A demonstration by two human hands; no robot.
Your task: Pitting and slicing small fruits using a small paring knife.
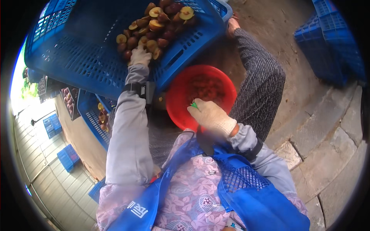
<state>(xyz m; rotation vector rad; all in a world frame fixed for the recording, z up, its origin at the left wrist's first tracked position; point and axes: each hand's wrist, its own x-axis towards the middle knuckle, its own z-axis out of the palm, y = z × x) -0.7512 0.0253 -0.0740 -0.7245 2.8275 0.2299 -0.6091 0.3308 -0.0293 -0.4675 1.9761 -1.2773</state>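
Note:
My left hand (140, 56), in a pale glove, reaches into the large blue plastic crate (78, 55) and touches the pile of plums (151, 27), some whole and some cut with yellow flesh showing. Whether its fingers grip a plum, I cannot tell. Over the near rim of a red plastic basin (175, 108), my right hand (214, 115), also gloved, is closed around a small tool with a green handle (194, 105); its working end is not clear. Small dark reddish pieces (206, 89) lie in the bottom of the basin.
Another blue crate (94, 119) with cut plums stands at the left, beside a tray of whole plums (68, 101). Stacked blue crates (329, 43) stand at the upper right. Stone slabs (326, 161) cover the ground at the right. My bent knee (266, 75) is beside the basin.

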